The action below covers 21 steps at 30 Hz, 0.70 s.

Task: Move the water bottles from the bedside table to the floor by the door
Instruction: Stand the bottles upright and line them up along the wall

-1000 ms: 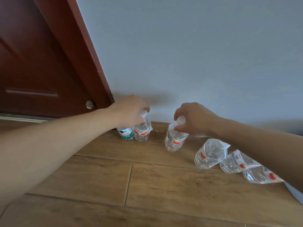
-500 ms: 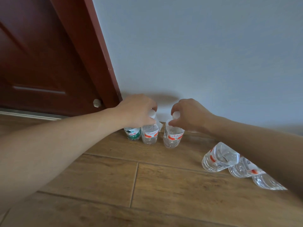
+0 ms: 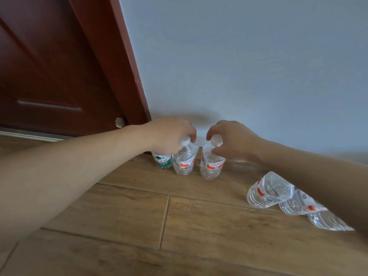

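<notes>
Three small water bottles stand upright on the wooden floor [image 3: 123,212] by the dark red door [image 3: 49,66]. A green-labelled bottle [image 3: 163,161] is leftmost, partly hidden under my left hand [image 3: 169,134]. Beside it stands a clear bottle with an orange-and-white label [image 3: 184,161]; my left hand's fingers curl round its white cap. My right hand [image 3: 231,140] pinches the white cap of another orange-labelled bottle [image 3: 212,166], a small gap to the right. Three more clear bottles [image 3: 268,191] lie in a row at the right, partly behind my right forearm.
A pale blue-grey wall [image 3: 249,66] runs behind the bottles down to a wooden skirting. The red door frame [image 3: 123,66] meets the floor just left of the green bottle. A round metal door stop [image 3: 119,122] sits low on the door.
My right hand has carried its bottle left and set it upright near the other two. My left hand stays on its bottle's cap. The camera has drifted closer.
</notes>
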### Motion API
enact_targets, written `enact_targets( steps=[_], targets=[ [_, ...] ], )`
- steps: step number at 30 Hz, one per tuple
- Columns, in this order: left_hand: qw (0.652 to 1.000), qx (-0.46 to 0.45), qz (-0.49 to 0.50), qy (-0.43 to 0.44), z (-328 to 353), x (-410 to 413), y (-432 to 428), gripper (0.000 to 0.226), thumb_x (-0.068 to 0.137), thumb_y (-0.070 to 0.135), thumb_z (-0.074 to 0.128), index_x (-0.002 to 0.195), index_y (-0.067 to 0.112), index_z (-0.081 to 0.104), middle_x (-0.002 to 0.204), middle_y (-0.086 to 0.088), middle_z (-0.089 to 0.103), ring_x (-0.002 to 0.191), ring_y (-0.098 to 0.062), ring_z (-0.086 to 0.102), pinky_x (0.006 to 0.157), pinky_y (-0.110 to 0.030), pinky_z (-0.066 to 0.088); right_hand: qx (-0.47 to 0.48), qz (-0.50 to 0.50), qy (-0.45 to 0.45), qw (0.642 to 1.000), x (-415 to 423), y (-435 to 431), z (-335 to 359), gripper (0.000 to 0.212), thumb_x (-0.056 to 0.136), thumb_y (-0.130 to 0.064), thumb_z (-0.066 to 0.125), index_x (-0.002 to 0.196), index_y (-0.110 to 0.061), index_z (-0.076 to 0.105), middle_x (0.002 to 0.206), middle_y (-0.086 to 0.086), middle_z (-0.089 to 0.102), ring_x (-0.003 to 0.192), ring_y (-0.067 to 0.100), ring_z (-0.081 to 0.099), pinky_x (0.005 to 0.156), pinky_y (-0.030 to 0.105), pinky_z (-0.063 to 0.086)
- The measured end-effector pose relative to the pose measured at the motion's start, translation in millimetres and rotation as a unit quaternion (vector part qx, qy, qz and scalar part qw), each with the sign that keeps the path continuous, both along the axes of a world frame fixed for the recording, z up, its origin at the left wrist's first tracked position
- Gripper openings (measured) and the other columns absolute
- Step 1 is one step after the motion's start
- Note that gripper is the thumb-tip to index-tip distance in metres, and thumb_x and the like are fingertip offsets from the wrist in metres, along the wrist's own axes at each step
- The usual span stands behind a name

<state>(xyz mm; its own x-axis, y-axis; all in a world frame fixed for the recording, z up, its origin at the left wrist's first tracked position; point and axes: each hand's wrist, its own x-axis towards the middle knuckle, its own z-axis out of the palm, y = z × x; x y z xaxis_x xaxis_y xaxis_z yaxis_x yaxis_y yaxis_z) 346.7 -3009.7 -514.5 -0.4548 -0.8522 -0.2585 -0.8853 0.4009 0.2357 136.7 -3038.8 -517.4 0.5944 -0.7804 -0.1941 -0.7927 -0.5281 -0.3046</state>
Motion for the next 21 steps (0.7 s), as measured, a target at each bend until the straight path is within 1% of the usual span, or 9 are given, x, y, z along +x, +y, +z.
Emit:
enact_targets(
  steps=[3,6,8,10,13,16,18,20,21],
  targets=[
    [1.000,-0.006,0.009,0.001,0.7,-0.3,0.0,0.032,0.085,0.014,0.061,0.115,0.022,0.066,0.101,0.011,0.052,0.099,-0.014,0.053,0.075,-0.028,0.038,0.003,-0.001,0.004,1.000,0.0,-0.7,-0.3,0.036,0.076,-0.015,0.065,0.111,-0.026,0.065,0.103,-0.008,0.055,0.095,0.015,0.050,0.077,0.024,0.037],
    [0.999,-0.026,0.025,0.007,-0.4,-2.9,0.9,0.021,0.083,0.026,0.064,0.104,0.021,0.068,0.089,0.012,0.054,0.088,-0.015,0.055,0.068,-0.029,0.040,0.005,-0.016,-0.005,1.000,0.1,-1.4,-0.7,0.035,0.076,-0.017,0.066,0.110,-0.025,0.066,0.101,-0.009,0.055,0.092,0.014,0.050,0.075,0.025,0.040],
    [0.998,-0.039,0.040,0.018,-0.5,-3.4,1.9,0.017,0.082,0.032,0.067,0.096,0.023,0.067,0.087,0.012,0.060,0.083,-0.014,0.057,0.063,-0.028,0.041,0.012,-0.035,-0.019,0.999,0.0,-1.2,-0.5,0.034,0.074,-0.019,0.069,0.108,-0.025,0.067,0.100,-0.009,0.057,0.091,0.015,0.053,0.072,0.025,0.042],
    [0.997,-0.048,0.055,0.024,0.2,-3.6,3.0,0.019,0.081,0.039,0.069,0.091,0.023,0.065,0.084,0.010,0.062,0.079,-0.013,0.057,0.060,-0.028,0.040,0.013,-0.046,-0.028,0.998,0.3,-1.4,-0.4,0.033,0.073,-0.020,0.070,0.106,-0.025,0.067,0.096,-0.008,0.057,0.088,0.015,0.054,0.066,0.024,0.041],
    [0.995,-0.067,0.069,0.020,0.8,-6.8,5.1,0.029,0.080,0.048,0.069,0.090,0.022,0.065,0.078,0.008,0.060,0.074,-0.013,0.055,0.056,-0.028,0.036,0.007,-0.051,-0.029,0.998,0.9,-1.3,-1.2,0.031,0.073,-0.020,0.071,0.104,-0.024,0.067,0.091,-0.009,0.055,0.085,0.015,0.054,0.062,0.023,0.038],
    [0.994,-0.074,0.076,0.005,-1.6,-12.1,6.7,0.034,0.080,0.052,0.067,0.093,0.021,0.064,0.081,0.007,0.061,0.076,-0.016,0.056,0.055,-0.028,0.035,0.007,-0.052,-0.026,0.998,0.6,-0.2,-3.5,0.031,0.074,-0.022,0.072,0.104,-0.024,0.067,0.093,-0.008,0.056,0.086,0.015,0.054,0.064,0.023,0.039],
    [0.995,-0.061,0.074,0.005,-1.2,-13.6,5.5,0.033,0.081,0.049,0.068,0.099,0.022,0.064,0.086,0.008,0.062,0.082,-0.016,0.058,0.058,-0.029,0.038,0.005,-0.050,-0.023,0.998,-0.3,-0.2,-4.7,0.031,0.074,-0.023,0.072,0.105,-0.023,0.067,0.096,-0.006,0.058,0.087,0.016,0.053,0.067,0.024,0.039],
    [0.997,-0.039,0.061,0.008,2.2,-12.4,3.7,0.035,0.082,0.040,0.069,0.113,0.025,0.064,0.106,0.009,0.063,0.098,-0.017,0.059,0.070,-0.031,0.044,0.002,-0.046,-0.017,0.999,-1.3,-0.6,-4.7,0.033,0.075,-0.023,0.071,0.107,-0.024,0.066,0.098,-0.005,0.058,0.088,0.017,0.053,0.070,0.025,0.041],
    [0.998,-0.026,0.054,0.010,4.4,-11.3,3.1,0.036,0.083,0.033,0.068,0.118,0.026,0.062,0.116,0.009,0.061,0.104,-0.016,0.057,0.075,-0.031,0.044,0.002,-0.042,-0.013,0.999,-1.5,-0.6,-4.5,0.035,0.075,-0.023,0.071,0.109,-0.024,0.065,0.100,-0.005,0.058,0.090,0.017,0.054,0.072,0.026,0.042]
  ],
)
